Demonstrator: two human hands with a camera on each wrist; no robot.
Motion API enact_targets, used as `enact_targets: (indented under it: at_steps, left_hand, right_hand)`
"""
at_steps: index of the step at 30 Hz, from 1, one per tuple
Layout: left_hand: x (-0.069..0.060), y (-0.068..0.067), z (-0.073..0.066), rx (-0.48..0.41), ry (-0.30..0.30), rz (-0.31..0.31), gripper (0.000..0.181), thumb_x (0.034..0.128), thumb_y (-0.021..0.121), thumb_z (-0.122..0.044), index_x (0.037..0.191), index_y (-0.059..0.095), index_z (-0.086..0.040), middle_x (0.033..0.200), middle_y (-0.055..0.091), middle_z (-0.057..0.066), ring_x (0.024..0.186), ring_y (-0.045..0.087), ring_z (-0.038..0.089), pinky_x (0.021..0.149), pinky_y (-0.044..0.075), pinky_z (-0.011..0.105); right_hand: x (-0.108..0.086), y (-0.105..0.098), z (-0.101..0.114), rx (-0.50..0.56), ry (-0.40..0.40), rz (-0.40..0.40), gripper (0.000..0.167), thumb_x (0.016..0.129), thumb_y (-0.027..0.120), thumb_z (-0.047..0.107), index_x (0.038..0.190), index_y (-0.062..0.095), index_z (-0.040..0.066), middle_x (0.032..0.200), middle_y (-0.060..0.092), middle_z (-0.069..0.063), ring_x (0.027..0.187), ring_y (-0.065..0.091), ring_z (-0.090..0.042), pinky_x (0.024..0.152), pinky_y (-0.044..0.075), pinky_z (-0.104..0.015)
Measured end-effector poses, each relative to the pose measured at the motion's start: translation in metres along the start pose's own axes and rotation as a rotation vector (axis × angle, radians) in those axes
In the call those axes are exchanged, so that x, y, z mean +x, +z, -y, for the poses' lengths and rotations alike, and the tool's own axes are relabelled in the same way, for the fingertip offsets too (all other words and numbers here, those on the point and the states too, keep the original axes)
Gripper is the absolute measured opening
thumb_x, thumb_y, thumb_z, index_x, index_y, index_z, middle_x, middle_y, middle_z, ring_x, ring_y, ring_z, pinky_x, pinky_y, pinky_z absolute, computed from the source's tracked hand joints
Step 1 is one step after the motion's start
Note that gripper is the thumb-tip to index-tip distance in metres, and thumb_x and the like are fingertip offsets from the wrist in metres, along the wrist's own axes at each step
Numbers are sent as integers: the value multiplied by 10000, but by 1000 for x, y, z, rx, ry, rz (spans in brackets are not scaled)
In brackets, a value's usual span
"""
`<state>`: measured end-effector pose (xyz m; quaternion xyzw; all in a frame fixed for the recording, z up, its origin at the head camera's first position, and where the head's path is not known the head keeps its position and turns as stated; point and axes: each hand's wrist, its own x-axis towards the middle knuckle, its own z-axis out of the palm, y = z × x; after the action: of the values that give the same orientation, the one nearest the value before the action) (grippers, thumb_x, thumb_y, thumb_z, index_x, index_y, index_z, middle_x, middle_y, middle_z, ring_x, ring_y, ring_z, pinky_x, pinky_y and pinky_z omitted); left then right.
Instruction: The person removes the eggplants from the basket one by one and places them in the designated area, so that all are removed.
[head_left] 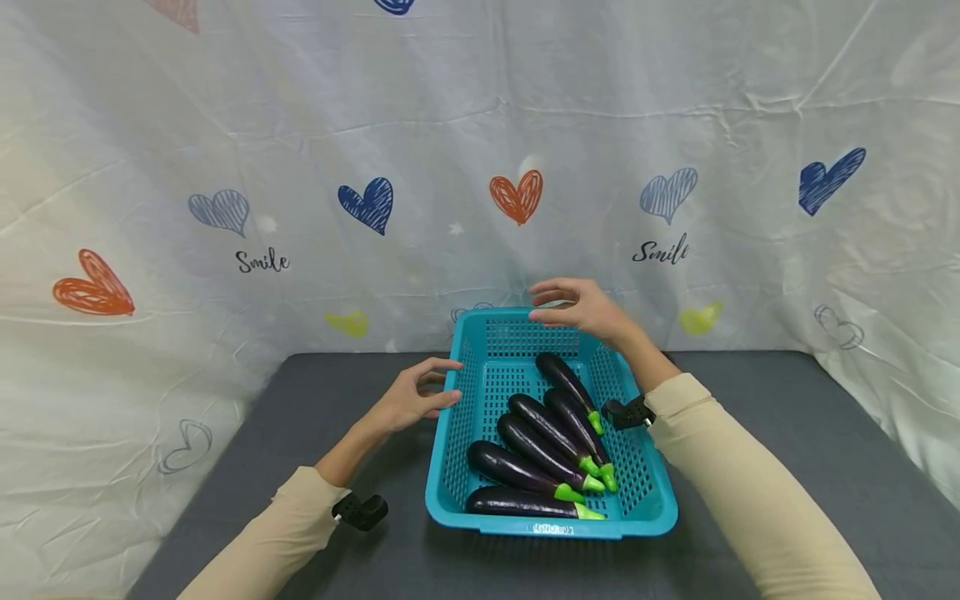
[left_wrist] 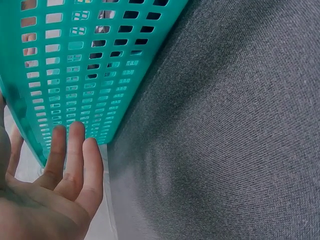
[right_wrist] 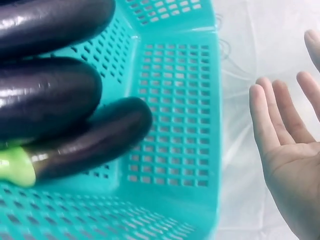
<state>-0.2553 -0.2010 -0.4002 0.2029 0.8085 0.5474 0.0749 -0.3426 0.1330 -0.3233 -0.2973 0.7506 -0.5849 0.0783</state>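
Note:
A turquoise plastic basket (head_left: 647, 528) with perforated walls holds several dark purple eggplants (head_left: 513, 467) with green stem ends. My left hand (head_left: 408, 396) is at the basket's left rim, fingers spread and loosely extended. In the left wrist view its fingers (left_wrist: 75, 155) lie beside the outer wall (left_wrist: 65, 95); whether they touch it I cannot tell. Over the far right corner hovers my right hand (head_left: 577, 310), its fingers loosely stretched and nothing in them. The right wrist view has that hand (right_wrist: 290, 155) apart from the basket wall, with one eggplant (right_wrist: 100, 142) lying nearest that end.
Under the basket is a table with a dark grey cloth (head_left: 360, 542). Behind it hangs a pale curtain (head_left: 450, 267) printed with hearts and the word "Smile", close to the basket's far end. Each wrist wears a black device (head_left: 360, 511).

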Motion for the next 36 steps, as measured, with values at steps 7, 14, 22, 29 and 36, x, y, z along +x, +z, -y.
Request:
enact_targets:
  at_steps: [7, 14, 22, 29, 36]
  left_hand:
    - [0, -1, 0, 2, -5, -1, 481, 1002, 694, -193, 1456, 543, -137, 1398, 518, 236, 1167, 602, 391, 828, 580, 476]
    - [0, 0, 1, 6, -3, 0, 479, 1005, 692, -202, 1455, 543, -138, 1403, 513, 242, 1157, 610, 387, 832, 577, 492]
    - [-1, -1, -1, 5, -3, -2, 474, 1006, 689, -193, 1454, 544, -129, 1418, 498, 254, 1182, 586, 423, 842, 573, 503]
    - [0, 0, 0, 4, -6, 1, 480, 1009, 687, -197, 1459, 538, -123, 1425, 495, 247, 1179, 596, 394, 837, 577, 478]
    - [0, 0, 0, -5, -10, 2, 484, 1003, 695, -188, 1457, 541, -121, 1430, 489, 253, 1192, 576, 434, 842, 572, 506]
  right_hand:
    - [6, 14, -15, -63, -3, -2, 507, 958, 731, 59, 1407, 539, -77, 1408, 514, -295, 1307, 478, -445, 1035, 421, -571]
    - [9, 23, -30, -81, 46, -47, 506, 952, 748, 88, 1394, 559, -71, 1402, 534, -268, 1302, 491, -406, 1043, 412, -575]
    - [9, 33, -46, -102, 120, -116, 513, 928, 790, 159, 1358, 607, -51, 1367, 578, -222, 1270, 528, -355, 1042, 429, -536]
    - [4, 41, -57, -139, 156, -226, 490, 926, 793, 192, 1325, 637, -46, 1315, 618, -214, 1212, 566, -347, 1011, 461, -506]
    - [-1, 44, -69, -149, 195, -297, 468, 900, 822, 203, 1283, 675, -24, 1269, 646, -179, 1166, 589, -326, 975, 492, -477]
